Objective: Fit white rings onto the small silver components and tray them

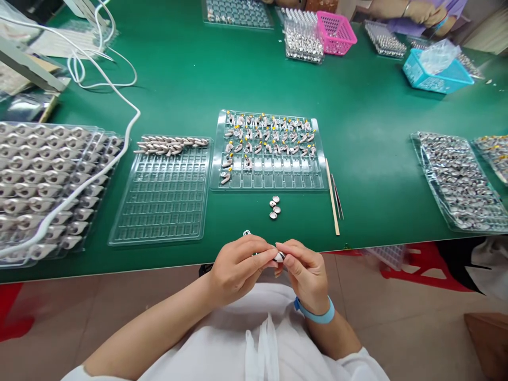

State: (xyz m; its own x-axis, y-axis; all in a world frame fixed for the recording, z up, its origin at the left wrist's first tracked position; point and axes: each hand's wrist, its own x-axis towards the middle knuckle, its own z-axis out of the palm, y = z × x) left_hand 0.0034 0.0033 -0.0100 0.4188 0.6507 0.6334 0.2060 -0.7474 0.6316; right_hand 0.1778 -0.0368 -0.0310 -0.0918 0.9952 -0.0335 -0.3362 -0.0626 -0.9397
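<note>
Just over the table's front edge, my left hand and my right hand meet, pinching a small rounded white-and-silver shell between the fingertips. The fingers cover much of it. Several similar small shells lie loose on the green table just beyond. By my left fingers is a small white ring-like piece. Further out, a clear tray holds rows of small grey parts with yellow tabs; its front rows are partly bare. A wooden stick and tweezers lie to its right.
On the left stand a clear tray with grey parts along its back, stacked trays of grey shells and a white cable. Filled trays lie right. Pink and blue baskets and another person's hands are at the back.
</note>
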